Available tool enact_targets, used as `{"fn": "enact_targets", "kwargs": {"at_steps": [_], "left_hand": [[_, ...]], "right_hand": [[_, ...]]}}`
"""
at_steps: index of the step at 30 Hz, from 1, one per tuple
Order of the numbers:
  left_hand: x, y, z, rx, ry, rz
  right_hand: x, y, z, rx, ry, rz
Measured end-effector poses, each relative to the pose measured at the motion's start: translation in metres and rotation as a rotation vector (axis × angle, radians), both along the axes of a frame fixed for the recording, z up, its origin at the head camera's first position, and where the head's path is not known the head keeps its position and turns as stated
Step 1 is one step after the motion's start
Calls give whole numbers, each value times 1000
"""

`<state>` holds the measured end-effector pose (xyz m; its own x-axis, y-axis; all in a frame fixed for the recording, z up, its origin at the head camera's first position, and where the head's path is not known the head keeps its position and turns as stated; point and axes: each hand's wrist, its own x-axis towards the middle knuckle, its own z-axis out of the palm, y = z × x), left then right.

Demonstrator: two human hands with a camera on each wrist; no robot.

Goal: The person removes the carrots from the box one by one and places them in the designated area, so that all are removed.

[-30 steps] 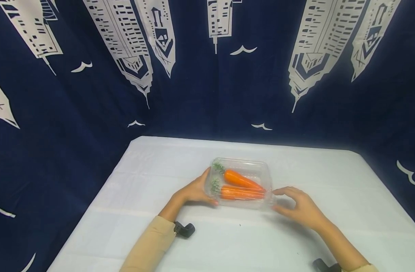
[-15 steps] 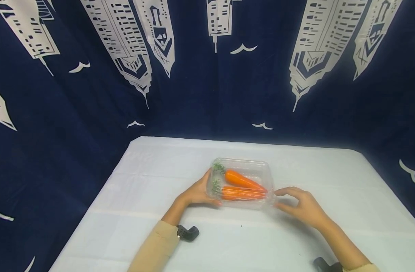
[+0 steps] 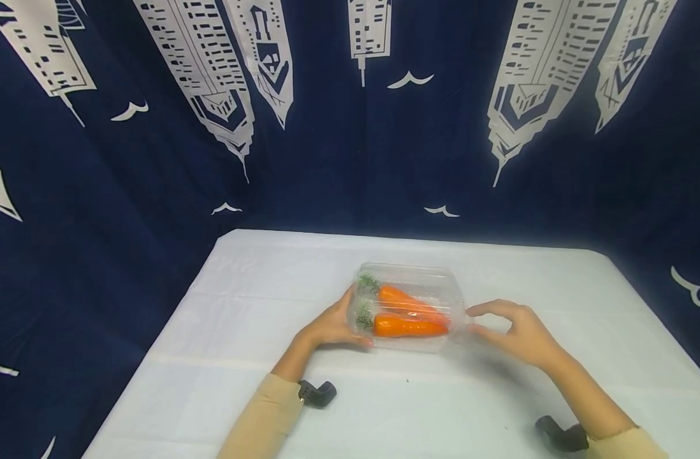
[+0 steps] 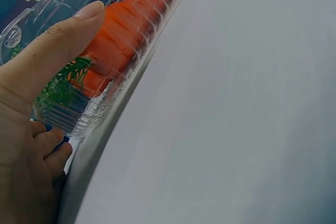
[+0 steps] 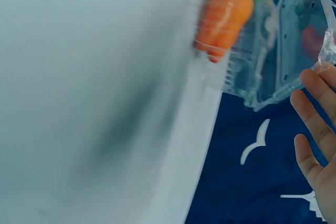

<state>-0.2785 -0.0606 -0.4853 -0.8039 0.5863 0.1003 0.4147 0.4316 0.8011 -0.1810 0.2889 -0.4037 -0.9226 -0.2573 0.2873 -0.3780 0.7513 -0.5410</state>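
Note:
A clear plastic clamshell box (image 3: 419, 345) lies mid-table with two orange carrots (image 3: 410, 326) inside, their green leafy tops to the left. My left hand (image 3: 329, 325) grips the box's left end; in the left wrist view its thumb (image 4: 58, 43) lies along the near side and the other fingers curl low by the end. The lid (image 5: 294, 40) stands partly raised in the right wrist view. At its right edge my right hand (image 3: 519, 331) pinches with thumb and forefinger, while the remaining fingers extend loosely. The right thumb is hidden in the wrist view.
A white cloth covers the table (image 3: 224, 299). Behind and to the left hangs a dark blue curtain (image 3: 350, 159) printed with white buildings and birds. Black wrist cameras sit on the left wrist (image 3: 318, 394) and the right wrist (image 3: 562, 437).
My right hand has risen slightly and moved a little right, and the lid's edge has lifted with it. The left hand shifted slightly right at first, then stayed put on the box.

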Motion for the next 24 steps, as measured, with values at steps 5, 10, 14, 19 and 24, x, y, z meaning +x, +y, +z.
{"fn": "enact_targets", "kwargs": {"at_steps": [5,10,14,19,24], "left_hand": [[-2,0,0,-9,2,1],[-1,0,1,-73,-15,34],[-2,0,2,-82,-18,37],[-2,-1,2,-77,-11,35],[-2,0,-1,-89,-12,40]], "right_hand": [[-9,-1,20,-16,-31,-1],[-19,-1,37,-30,-61,-6],[-30,-1,45,-35,-36,-8],[-45,-1,51,-58,-5,-24],[-59,-1,54,-86,36,-60]]}}
